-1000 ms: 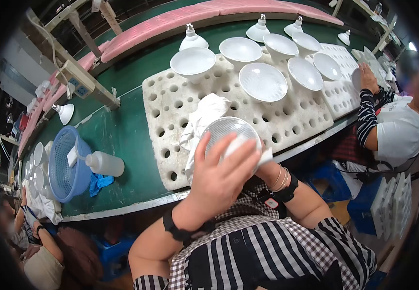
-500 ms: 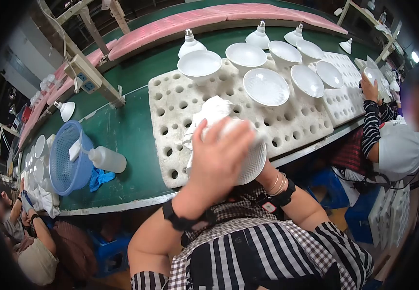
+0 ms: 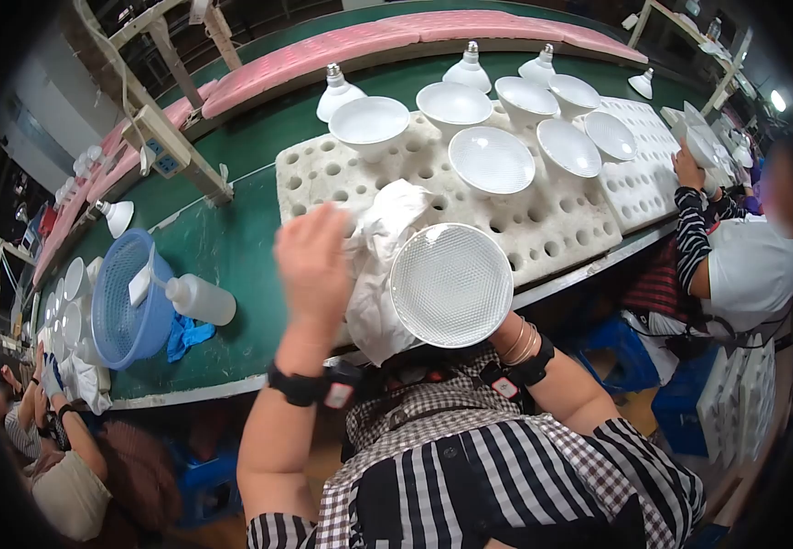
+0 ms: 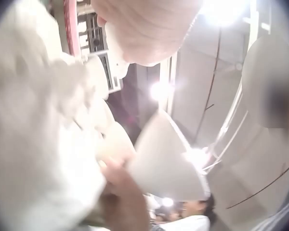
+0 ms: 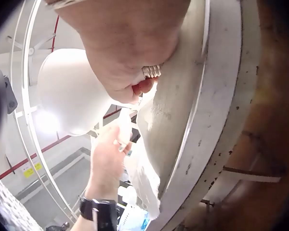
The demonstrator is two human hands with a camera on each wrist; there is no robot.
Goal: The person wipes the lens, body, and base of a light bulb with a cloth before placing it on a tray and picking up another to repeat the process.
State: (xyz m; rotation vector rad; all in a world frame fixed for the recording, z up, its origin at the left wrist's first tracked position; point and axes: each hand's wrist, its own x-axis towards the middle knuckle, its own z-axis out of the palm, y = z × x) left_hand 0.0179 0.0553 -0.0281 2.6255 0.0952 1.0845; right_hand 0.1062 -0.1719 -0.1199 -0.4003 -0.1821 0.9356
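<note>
My right hand (image 3: pixel 508 335), mostly hidden behind the reflector lamp (image 3: pixel 451 285), grips it by its base. The lamp's round, textured face points up toward the head camera. In the right wrist view, the lamp's threaded metal cap (image 5: pixel 151 71) shows beneath the right hand (image 5: pixel 130 43). Raised and blurred, my left hand (image 3: pixel 312 270) is left of the lamp and apart from it. A bit of white cloth (image 5: pixel 124 122) shows at the curled fingers of the left hand (image 5: pixel 106 156). A crumpled white cloth (image 3: pixel 387 274) lies between my left hand and the lamp.
Several white lamps (image 3: pixel 492 160) stand face up on the holed foam board (image 3: pixel 310 178). A blue basket (image 3: pixel 127 302), a white bottle (image 3: pixel 203 300) and a blue rag (image 3: pixel 189 337) are at left on the green table (image 3: pixel 232 220). Other people work at both sides.
My left hand, which was rubbing over the lamp's face, has moved off to the left. The lamp has turned its face toward the head camera, still in my right hand.
</note>
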